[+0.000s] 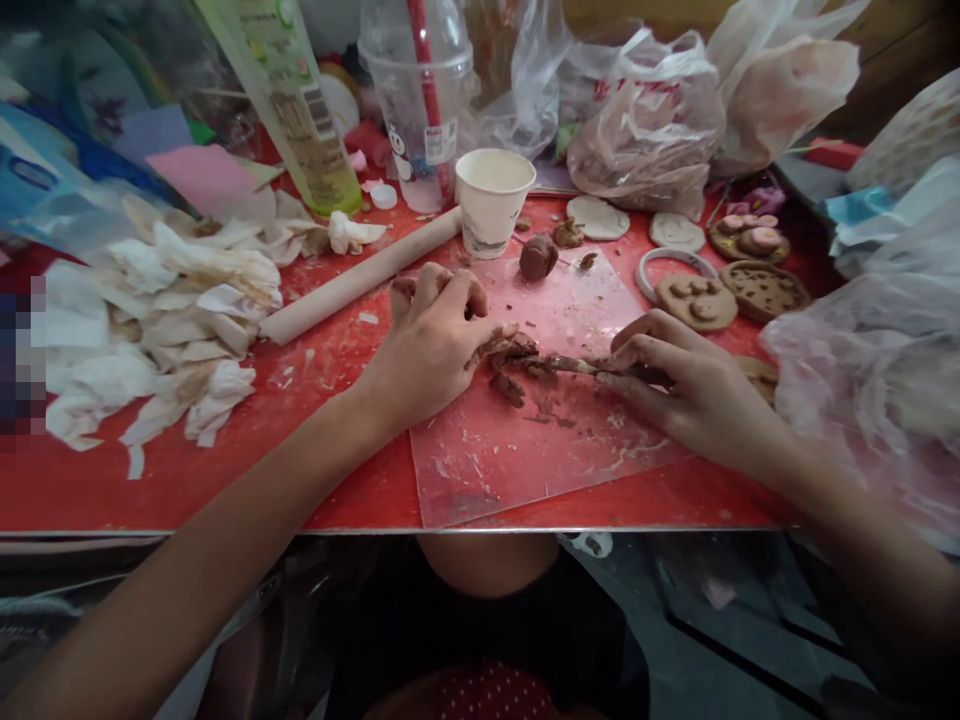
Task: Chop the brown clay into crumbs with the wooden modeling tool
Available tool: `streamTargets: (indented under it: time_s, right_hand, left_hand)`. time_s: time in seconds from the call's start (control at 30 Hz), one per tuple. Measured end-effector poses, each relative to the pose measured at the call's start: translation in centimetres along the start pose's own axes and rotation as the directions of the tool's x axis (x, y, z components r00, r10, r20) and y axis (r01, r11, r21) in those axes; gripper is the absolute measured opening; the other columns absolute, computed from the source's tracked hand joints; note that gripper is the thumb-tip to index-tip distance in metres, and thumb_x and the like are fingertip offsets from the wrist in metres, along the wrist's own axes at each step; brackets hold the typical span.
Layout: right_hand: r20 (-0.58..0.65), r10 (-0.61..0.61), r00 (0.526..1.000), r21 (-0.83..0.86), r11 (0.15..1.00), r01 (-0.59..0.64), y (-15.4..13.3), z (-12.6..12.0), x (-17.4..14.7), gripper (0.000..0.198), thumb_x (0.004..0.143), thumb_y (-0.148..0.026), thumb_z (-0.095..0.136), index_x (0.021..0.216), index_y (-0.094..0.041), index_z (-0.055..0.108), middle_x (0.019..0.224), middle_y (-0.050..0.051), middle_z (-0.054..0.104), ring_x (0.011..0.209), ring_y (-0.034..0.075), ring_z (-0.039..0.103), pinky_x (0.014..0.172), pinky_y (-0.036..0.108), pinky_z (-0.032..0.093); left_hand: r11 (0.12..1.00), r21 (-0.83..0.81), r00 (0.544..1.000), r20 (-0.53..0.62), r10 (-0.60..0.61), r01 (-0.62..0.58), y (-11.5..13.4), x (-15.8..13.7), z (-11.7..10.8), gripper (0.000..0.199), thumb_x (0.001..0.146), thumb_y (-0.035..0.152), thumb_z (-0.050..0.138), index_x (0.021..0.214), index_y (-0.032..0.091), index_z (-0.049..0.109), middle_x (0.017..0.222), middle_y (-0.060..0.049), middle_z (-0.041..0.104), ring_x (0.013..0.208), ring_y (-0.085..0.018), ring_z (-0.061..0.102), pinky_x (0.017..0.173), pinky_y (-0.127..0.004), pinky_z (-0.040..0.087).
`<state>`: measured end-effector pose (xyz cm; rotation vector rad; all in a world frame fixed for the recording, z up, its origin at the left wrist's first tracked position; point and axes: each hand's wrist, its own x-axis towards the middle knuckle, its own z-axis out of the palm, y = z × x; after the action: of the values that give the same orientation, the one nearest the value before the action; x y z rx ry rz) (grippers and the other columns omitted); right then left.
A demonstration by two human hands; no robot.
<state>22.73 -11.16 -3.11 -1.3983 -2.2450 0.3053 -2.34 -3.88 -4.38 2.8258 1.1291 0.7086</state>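
My left hand [431, 350] pinches a lump of dark brown clay [511, 380], thumb and forefinger pressed together at its upper left. From that lump a thin clay-smeared stick [566, 364] runs right into my right hand [667, 385], whose fingers are closed around its end. Whether it is a tool or a plain stick, I cannot tell. Both hands are above a clear plastic sheet [480, 465] strewn with brown crumbs and smears. A reddish-brown clay ball [538, 258] sits on the sheet's far part, beyond my hands.
A paper cup [491, 205] and a rolling pin [360, 275] lie beyond my left hand on the red table [330, 490]. Crumpled tissues [165, 320] pile up at left. Flat clay discs [697, 300] and plastic bags [877, 350] crowd the right. A lidded plastic cup [416, 110] stands behind.
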Motion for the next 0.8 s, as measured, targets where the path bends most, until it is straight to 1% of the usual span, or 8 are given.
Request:
streamTargets:
  time_s: [0.2, 0.3, 0.37, 0.47, 0.57, 0.63, 0.7, 0.8]
  right_hand:
    - [0.006, 0.015, 1.0, 0.039, 0.999, -0.016, 0.6, 0.3, -0.9, 0.012, 0.089, -0.023, 0.053, 0.079, -0.02, 0.058, 0.088, 0.005, 0.054, 0.077, 0.015, 0.055, 0.07, 0.031, 0.044]
    - [0.018, 0.035, 0.999, 0.032, 0.999, -0.036, -0.1, -0.1, -0.7, 0.014, 0.089, -0.025, 0.054, 0.078, -0.018, 0.061, 0.087, 0.005, 0.057, 0.074, 0.015, 0.056, 0.067, 0.031, 0.044]
    - [0.025, 0.073, 0.997, 0.011, 0.997, -0.073, -0.8, -0.7, -0.3, 0.016, 0.089, -0.028, 0.053, 0.081, -0.018, 0.063, 0.086, 0.005, 0.059, 0.071, 0.015, 0.057, 0.063, 0.03, 0.042]
    - [-0.042, 0.145, 0.989, -0.034, 0.989, -0.146, -1.5, -2.0, 0.2, 0.022, 0.09, -0.034, 0.053, 0.083, -0.018, 0.065, 0.081, 0.005, 0.062, 0.068, 0.016, 0.057, 0.059, 0.03, 0.04]
    - [-0.103, 0.202, 0.974, -0.11, 0.971, -0.213, -1.7, -2.6, -0.3, 0.022, 0.09, -0.035, 0.053, 0.085, -0.018, 0.065, 0.086, 0.006, 0.064, 0.07, 0.017, 0.059, 0.059, 0.03, 0.04]
    - [-0.078, 0.192, 0.978, -0.146, 0.969, -0.202, -1.8, -2.4, -1.0, 0.019, 0.091, -0.032, 0.053, 0.085, -0.018, 0.065, 0.086, 0.006, 0.065, 0.07, 0.016, 0.06, 0.06, 0.03, 0.041]
    - [-0.065, 0.143, 0.988, -0.175, 0.973, -0.153, -2.1, -1.6, -1.8, 0.018, 0.091, -0.028, 0.053, 0.084, -0.017, 0.065, 0.083, 0.006, 0.064, 0.069, 0.015, 0.06, 0.06, 0.029, 0.042]
    - [-0.123, 0.102, 0.987, -0.228, 0.965, -0.128, -3.1, 0.0, -2.4, 0.018, 0.092, -0.025, 0.052, 0.084, -0.016, 0.065, 0.082, 0.006, 0.061, 0.068, 0.015, 0.059, 0.059, 0.029, 0.043]
  left_hand:
    - [1.0, 0.006, 1.0, -0.002, -0.001, 0.001, 0.0, 0.0, 0.0, 0.023, 0.094, 0.023, 0.046, 0.088, 0.019, 0.068, 0.103, -0.009, 0.054, 0.107, -0.029, 0.043, 0.093, -0.05, 0.037]
    - [1.0, 0.007, 1.0, 0.001, 0.001, -0.001, 0.0, 0.0, -0.1, 0.023, 0.094, 0.022, 0.046, 0.09, 0.018, 0.069, 0.103, -0.009, 0.054, 0.107, -0.028, 0.043, 0.094, -0.05, 0.036]
    - [1.0, 0.008, 1.0, 0.002, -0.004, 0.003, 0.0, 0.0, -0.1, 0.023, 0.094, 0.021, 0.047, 0.09, 0.018, 0.069, 0.103, -0.009, 0.053, 0.107, -0.028, 0.043, 0.094, -0.05, 0.036]
    - [1.0, 0.008, 1.0, 0.016, -0.016, 0.016, 0.1, 0.0, -0.1, 0.022, 0.094, 0.021, 0.048, 0.091, 0.018, 0.07, 0.103, -0.009, 0.053, 0.108, -0.029, 0.044, 0.094, -0.051, 0.033]
    - [1.0, 0.01, 0.999, 0.024, -0.021, 0.02, 0.1, 0.1, -0.2, 0.022, 0.094, 0.023, 0.048, 0.091, 0.017, 0.07, 0.102, -0.009, 0.053, 0.107, -0.029, 0.044, 0.094, -0.05, 0.034]
    - [1.0, 0.013, 1.0, 0.011, -0.01, 0.01, 0.1, 0.1, -0.1, 0.021, 0.093, 0.022, 0.049, 0.089, 0.017, 0.069, 0.101, -0.009, 0.053, 0.106, -0.028, 0.044, 0.093, -0.05, 0.035]
    - [1.0, 0.014, 1.0, -0.011, 0.003, -0.003, 0.0, 0.0, -0.1, 0.02, 0.093, 0.021, 0.049, 0.089, 0.017, 0.068, 0.101, -0.008, 0.054, 0.106, -0.028, 0.044, 0.093, -0.05, 0.036]
    - [1.0, 0.018, 1.0, -0.024, 0.011, -0.01, 0.0, 0.0, 0.0, 0.02, 0.093, 0.02, 0.048, 0.09, 0.018, 0.068, 0.1, -0.008, 0.053, 0.105, -0.028, 0.044, 0.092, -0.05, 0.036]
